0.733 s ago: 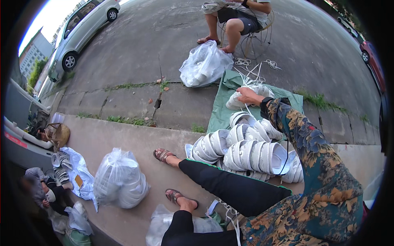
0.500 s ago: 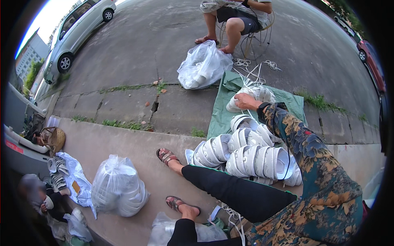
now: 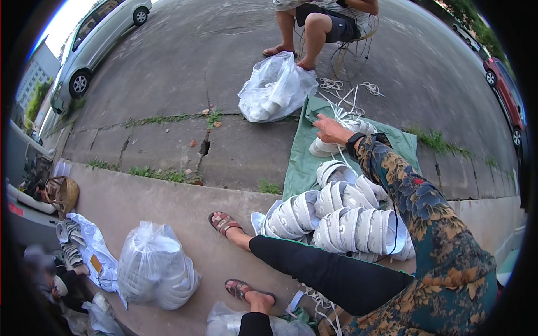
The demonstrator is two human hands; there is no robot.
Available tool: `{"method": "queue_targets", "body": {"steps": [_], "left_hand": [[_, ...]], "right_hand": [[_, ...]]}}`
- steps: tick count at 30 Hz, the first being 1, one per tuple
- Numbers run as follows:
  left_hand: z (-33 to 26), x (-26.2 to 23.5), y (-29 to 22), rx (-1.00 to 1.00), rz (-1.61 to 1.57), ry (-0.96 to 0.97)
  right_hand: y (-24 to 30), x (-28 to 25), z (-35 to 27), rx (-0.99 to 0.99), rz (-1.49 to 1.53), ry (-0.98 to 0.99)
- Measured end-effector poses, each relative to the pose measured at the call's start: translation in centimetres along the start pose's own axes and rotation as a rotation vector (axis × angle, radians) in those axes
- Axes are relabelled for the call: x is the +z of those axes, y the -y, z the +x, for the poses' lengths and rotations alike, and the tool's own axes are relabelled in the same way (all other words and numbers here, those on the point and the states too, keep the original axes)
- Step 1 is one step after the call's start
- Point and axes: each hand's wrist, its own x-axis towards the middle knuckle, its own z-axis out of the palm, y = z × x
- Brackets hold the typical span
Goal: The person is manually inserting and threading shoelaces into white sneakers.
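My right hand [image 3: 332,131] reaches out in a floral sleeve, with a dark watch on the wrist. It is over a small bundle of white shoe uppers [image 3: 323,148] on a green sheet [image 3: 300,151]. Its fingers are stretched out and apart, and nothing shows in them. White cords [image 3: 348,101] trail from that bundle toward the seated person. Nearer to me, several rows of nested white shoe uppers [image 3: 350,229] lie piled beside my leg. My left hand is out of the picture.
A knotted clear bag of white pieces [image 3: 156,266] stands to the left. Another white bag [image 3: 274,89] lies by a seated person's feet [image 3: 280,50]. At the lower left, a second person [image 3: 70,285] sits near a white sheet [image 3: 100,255] and a basket [image 3: 68,193].
My right hand's fingers were curled on the white shoe uppers; now they are lifted and extended. The view has shifted slightly.
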Motion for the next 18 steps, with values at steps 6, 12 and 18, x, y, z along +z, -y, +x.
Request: {"method": "queue_targets", "body": {"steps": [6,12,18], "left_hand": [[0.8,0.8,-0.7,-0.035,0.005,0.023],[1.8,1.6,-1.2,-0.062,0.004,0.046],[2.6,2.5,-1.9,-0.09,0.011,0.075]], "right_hand": [[2.6,1.6,3.3,-0.061,-0.019,0.022],[4.1,4.4,5.3,-0.109,-0.041,0.052],[4.8,6.8,6.3,-0.082,-0.124,0.14]]}}
